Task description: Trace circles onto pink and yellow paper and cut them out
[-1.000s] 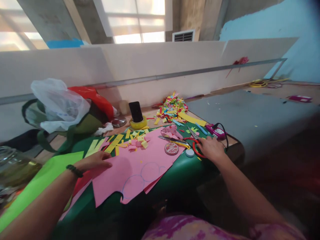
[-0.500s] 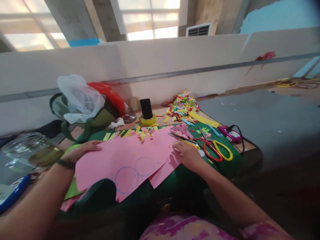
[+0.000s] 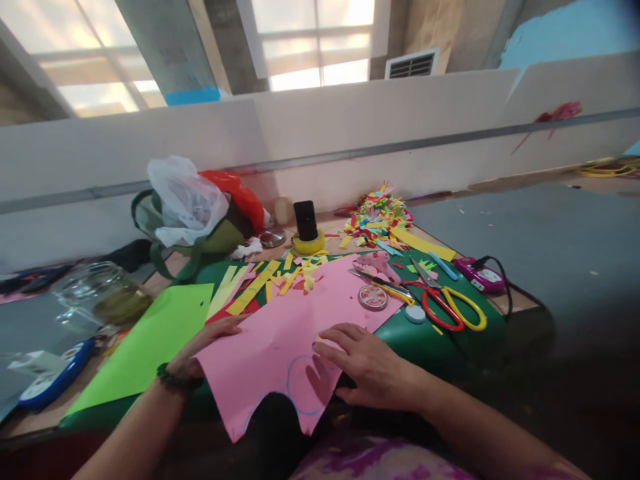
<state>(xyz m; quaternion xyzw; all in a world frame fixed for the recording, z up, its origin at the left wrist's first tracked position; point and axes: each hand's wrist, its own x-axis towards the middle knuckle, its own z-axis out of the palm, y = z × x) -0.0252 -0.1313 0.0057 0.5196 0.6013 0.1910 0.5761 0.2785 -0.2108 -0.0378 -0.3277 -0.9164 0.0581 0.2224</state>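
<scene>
The left hand is pinching one pink sheet; the right hand, loosely spread, is reaching over it; one pair of scissors is lying right.

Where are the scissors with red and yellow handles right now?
In the head view, the scissors lie right of centre on the green surface, between the white cap and the magenta device.

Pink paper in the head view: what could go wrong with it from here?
If either the left hand or the right hand tugs the pink paper, the round tin and knife, which appear to rest on it, might slide. Its narrow front corners, on either side of the curved cut, look unsupported and could crease or tear.
</scene>
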